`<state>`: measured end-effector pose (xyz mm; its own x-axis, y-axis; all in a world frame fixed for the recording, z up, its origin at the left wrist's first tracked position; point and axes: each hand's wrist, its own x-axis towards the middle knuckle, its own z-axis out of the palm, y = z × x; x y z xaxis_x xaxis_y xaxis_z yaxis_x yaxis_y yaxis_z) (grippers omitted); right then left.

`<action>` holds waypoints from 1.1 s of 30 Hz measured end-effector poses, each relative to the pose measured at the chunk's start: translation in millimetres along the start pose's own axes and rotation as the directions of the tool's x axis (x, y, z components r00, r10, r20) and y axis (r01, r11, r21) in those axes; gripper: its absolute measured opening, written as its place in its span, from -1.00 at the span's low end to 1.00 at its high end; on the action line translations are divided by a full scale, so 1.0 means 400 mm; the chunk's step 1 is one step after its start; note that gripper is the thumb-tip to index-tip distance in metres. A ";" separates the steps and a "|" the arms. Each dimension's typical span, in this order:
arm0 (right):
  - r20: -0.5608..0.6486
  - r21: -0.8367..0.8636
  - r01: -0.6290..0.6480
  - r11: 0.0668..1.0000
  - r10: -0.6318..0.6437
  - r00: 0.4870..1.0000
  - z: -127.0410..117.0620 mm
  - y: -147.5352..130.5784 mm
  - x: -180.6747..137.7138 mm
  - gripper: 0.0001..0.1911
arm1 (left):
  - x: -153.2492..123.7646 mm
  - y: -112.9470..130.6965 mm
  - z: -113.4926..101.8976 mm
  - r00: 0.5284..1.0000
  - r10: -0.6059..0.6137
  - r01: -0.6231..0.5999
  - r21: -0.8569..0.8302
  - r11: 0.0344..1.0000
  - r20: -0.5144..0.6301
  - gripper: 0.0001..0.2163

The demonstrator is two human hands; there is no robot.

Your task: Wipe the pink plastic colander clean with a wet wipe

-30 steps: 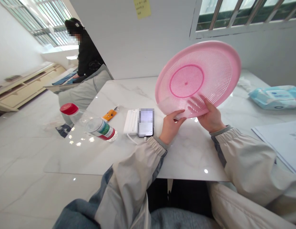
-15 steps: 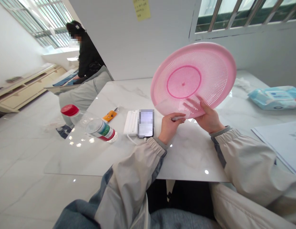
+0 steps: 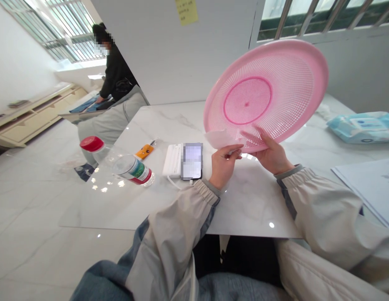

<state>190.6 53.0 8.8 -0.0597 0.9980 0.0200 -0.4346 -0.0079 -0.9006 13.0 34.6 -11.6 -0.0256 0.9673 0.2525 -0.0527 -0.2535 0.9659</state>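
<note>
A round pink mesh plastic basket is tilted up above the table, its inside facing me. My right hand grips its lower rim, thumb on the inner side and the other fingers behind the mesh. A thin white wipe is pinched in my left hand, in front of the basket's lower left edge. Whether the wipe touches the rim I cannot tell. Left of that hand lie a phone and a white power bank with a cable.
A clear bottle with a red cap and an orange object are on the left. At right are a blue wipes pack and papers on the marble-patterned table. Another person works at the far left.
The basket has moved up and to the right and looks larger. More of the white wipe now shows above my left hand. At far left, the other person has shifted slightly.
</note>
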 end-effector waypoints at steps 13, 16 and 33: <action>-0.213 -0.073 0.198 0.977 -0.209 0.954 -0.062 0.000 0.041 -0.67 | 0.004 -0.012 -0.015 0.988 0.153 -0.155 0.257 0.954 0.027 -0.77; -0.205 -0.066 0.170 0.983 -0.180 0.962 -0.058 0.003 0.039 -0.66 | 0.004 -0.011 -0.017 0.986 0.162 -0.167 0.304 0.938 0.041 -0.76; -0.055 -0.027 0.051 0.998 -0.053 0.997 -0.027 -0.011 0.010 -0.60 | 0.007 -0.036 -0.007 0.985 0.072 -0.091 0.123 0.988 0.154 -0.61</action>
<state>201.9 57.6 8.0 0.0132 0.9990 0.0432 -0.4130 0.0448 -0.9096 10.7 41.0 -24.9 0.1249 0.9367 0.3270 0.0731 -0.3374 0.9385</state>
